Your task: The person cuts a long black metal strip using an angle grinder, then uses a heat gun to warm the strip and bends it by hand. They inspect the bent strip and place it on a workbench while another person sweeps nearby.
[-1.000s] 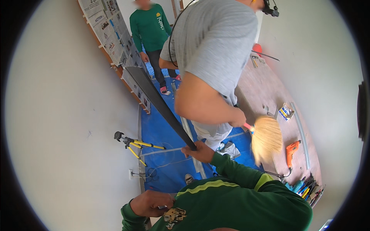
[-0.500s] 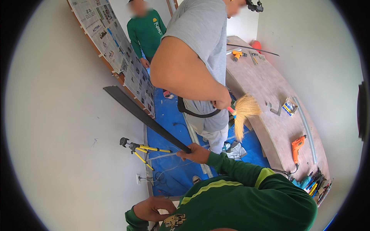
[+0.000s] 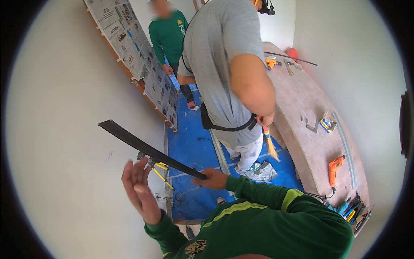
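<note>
Head: right hand point(image 3: 214, 178) holds strip point(image 3: 150, 149), left hand point(image 3: 141, 192) seemingly clear of its edge.

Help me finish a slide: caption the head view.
Right hand grips one end of a black strip; open left hand is raised near it.

Shirt point(image 3: 276, 228), 5 o'clock on my feed: deep green, loose, lightly creased.
Chest stripe point(image 3: 235, 206), between 5 and 6: narrow band, lime yellow, bowed across the front.
Right sleeve point(image 3: 258, 192), near 5: long, green, running to the wrist — with a broad lime sleeve panel point(image 3: 292, 197) I place past 4, on the upper arm.
Left sleeve point(image 3: 168, 235), toward 7: long, plain green where I see it, cuff at the wrist.
Chest print point(image 3: 195, 248), 6: small, tan and black — motif too small for me to identify.
Left hand point(image 3: 142, 190), 7:30, and right hand point(image 3: 215, 178), 6: both bare.
</note>
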